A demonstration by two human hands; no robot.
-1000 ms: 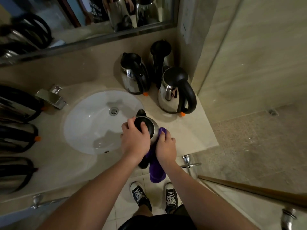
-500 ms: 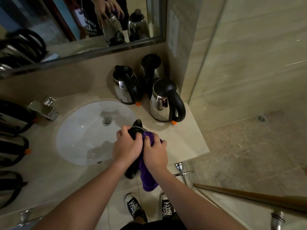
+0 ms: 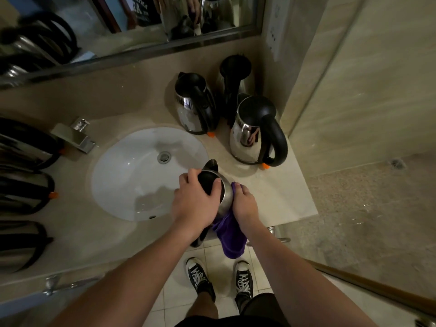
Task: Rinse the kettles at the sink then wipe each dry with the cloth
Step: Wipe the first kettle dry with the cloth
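Observation:
A steel kettle with a black lid [image 3: 218, 185] is held above the counter's front edge, just right of the white sink [image 3: 141, 175]. My left hand [image 3: 194, 204] grips its lid from above. My right hand [image 3: 245, 204] presses a purple cloth [image 3: 230, 234] against the kettle's right side; the cloth hangs down below the hand. The kettle's lower body is mostly hidden by my hands and the cloth.
Three steel kettles with black handles [image 3: 195, 109] [image 3: 234, 86] [image 3: 257, 131] stand at the back right of the counter. Several more kettles [image 3: 26, 192] lie along the left edge. A chrome tap [image 3: 75, 135] sits left of the sink. A mirror [image 3: 132, 22] runs behind.
My right hand with the cloth has slid from the kettle's lid down onto its right side, uncovering the black lid. The left hand keeps its hold on top.

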